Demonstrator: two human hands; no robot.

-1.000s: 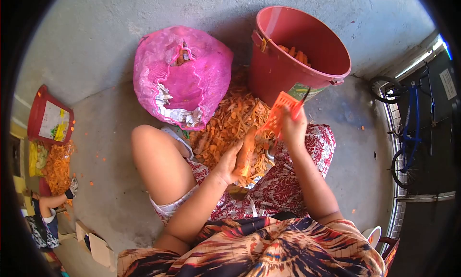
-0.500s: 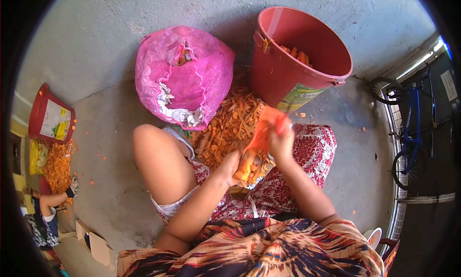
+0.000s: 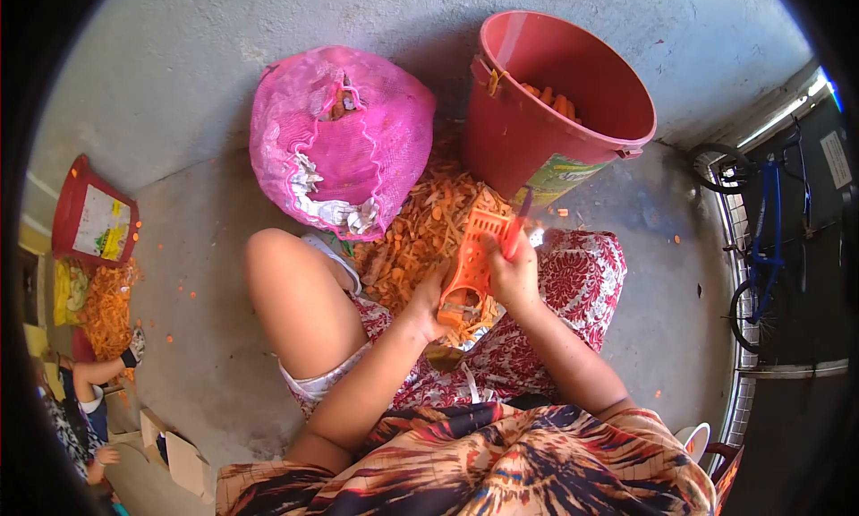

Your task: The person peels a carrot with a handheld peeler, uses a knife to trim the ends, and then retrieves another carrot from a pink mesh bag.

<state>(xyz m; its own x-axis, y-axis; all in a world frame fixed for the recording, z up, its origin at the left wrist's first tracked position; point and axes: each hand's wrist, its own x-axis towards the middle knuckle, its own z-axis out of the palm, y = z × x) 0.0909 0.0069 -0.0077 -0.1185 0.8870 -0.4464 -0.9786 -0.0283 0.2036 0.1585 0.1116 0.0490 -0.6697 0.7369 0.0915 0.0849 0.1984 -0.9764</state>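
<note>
Two hands are working close together over the person's lap. In the right hand the grip is closing tight around an orange peeler, with its flat blade part pointing up and a little left. The left hand is wrapping its grip around a carrot, which is lying under the peeler and touching it (only the carrot's lower end is showing). Both hands are hanging just above a red patterned skirt.

Just past the hands, a big pile of orange peels is lying on the concrete floor. A pink mesh sack is sitting beside the pile on the left. A red bucket is standing on the right, with carrots showing inside it. Far off at the left edge, another person's arm is resting near a second heap of peels.
</note>
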